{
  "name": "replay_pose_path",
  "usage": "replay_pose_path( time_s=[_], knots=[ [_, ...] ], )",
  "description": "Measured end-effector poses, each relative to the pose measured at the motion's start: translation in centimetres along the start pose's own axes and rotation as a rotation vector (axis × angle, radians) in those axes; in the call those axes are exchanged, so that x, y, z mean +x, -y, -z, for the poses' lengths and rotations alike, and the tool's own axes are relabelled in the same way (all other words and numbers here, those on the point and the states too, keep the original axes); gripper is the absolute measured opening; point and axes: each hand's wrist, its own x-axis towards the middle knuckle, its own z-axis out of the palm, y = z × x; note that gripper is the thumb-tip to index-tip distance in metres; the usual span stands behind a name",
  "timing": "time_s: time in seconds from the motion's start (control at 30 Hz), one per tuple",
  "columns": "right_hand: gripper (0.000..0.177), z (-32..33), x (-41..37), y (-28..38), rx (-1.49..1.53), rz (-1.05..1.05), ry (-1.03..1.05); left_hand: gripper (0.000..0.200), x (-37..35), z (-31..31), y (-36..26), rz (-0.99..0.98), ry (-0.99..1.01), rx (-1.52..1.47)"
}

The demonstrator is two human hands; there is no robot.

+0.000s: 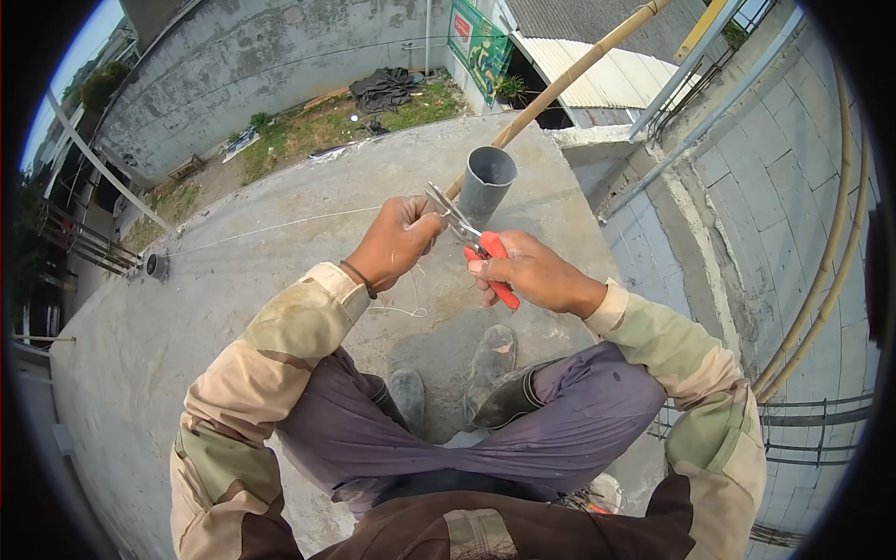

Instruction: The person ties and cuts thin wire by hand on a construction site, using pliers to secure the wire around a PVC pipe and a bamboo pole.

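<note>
My right hand [532, 271] is wrapped round the red handles of a pair of snips [489, 250], whose metal blades point up and to the left. Close to the blade tips, the fingers of my left hand [399, 233] are pinched together on a thin white string [308, 218]. One length of it stretches left across the concrete to a short grey pipe [157, 267]. A loose, curled end [411, 311] hangs below my left hand. Just beyond the snips, a wider grey pipe [487, 179] stands upright with its open end facing up.
I sit on a rough concrete slab [233, 327], boots [490, 364] in front of me. A bamboo pole [579, 70] slants past the wide pipe. To the right, the slab's edge drops toward a block wall [784, 187]. Reinforcing bars [821, 425] stick out at lower right.
</note>
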Motion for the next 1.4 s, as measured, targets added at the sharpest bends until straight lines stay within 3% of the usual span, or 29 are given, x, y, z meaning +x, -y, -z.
replay_pose_path(
  time_s=[0.17, 0.4, 0.5, 0.57, 0.63, 0.7, 0.83, 0.9, 1.03, 1.1, 1.23, 1.33, 1.4],
  knots=[
    [0.025, 0.1, -0.2, 0.6, -0.053, -0.046, -0.011, 0.022, 1.0, 0.7, 1.1, -0.236, -0.216, 0.431],
    [0.023, 0.2, -0.8, 1.4, -0.254, -0.119, -0.098, 0.024, 0.9, 0.0, 0.5, -0.351, -0.261, 0.506],
    [0.025, -0.3, -1.1, 2.2, -0.172, -0.136, -0.144, 0.020, 0.2, -0.7, -0.1, -0.280, -0.254, 0.404],
    [0.025, -0.6, -0.7, 2.1, -0.119, -0.123, -0.132, 0.017, -0.6, -1.5, -0.9, -0.010, 0.022, 0.039],
    [0.025, -0.6, -0.4, 1.3, -0.066, -0.109, -0.120, 0.014, -0.8, -2.0, 0.3, 0.050, 0.057, -0.080],
    [0.025, -0.5, 0.3, -0.1, -0.045, 0.039, -0.054, 0.013, -1.0, -1.6, 0.1, 0.164, 0.134, -0.253],
    [0.025, -0.3, 0.5, 0.2, 0.004, -0.006, -0.066, 0.012, 0.1, -0.1, 0.8, 0.110, 0.131, -0.235],
    [0.025, -0.1, 0.4, 1.3, -0.091, -0.170, -0.080, 0.016, 0.6, 0.9, 0.3, 0.157, 0.004, -0.216],
    [0.024, -0.2, 0.3, 1.1, -0.112, -0.199, -0.080, 0.015, 0.1, 0.1, 0.6, 0.136, -0.041, -0.288],
    [0.023, -0.7, 0.7, -0.2, 0.091, -0.044, -0.110, 0.013, 0.1, 0.2, 1.2, 0.236, 0.198, -0.392],
    [0.024, -0.7, 0.8, -0.3, 0.200, -0.185, -0.160, 0.013, 0.0, 0.6, 2.2, 0.306, 0.249, -0.408],
    [0.023, -0.2, 0.6, 0.2, 0.109, -0.277, -0.063, 0.014, 0.2, 1.0, 2.6, 0.311, 0.096, -0.291],
    [0.022, -0.5, 0.5, 0.9, -0.164, -0.219, -0.073, 0.014, 0.5, 1.0, 2.3, 0.256, 0.012, -0.216]
  ],
)
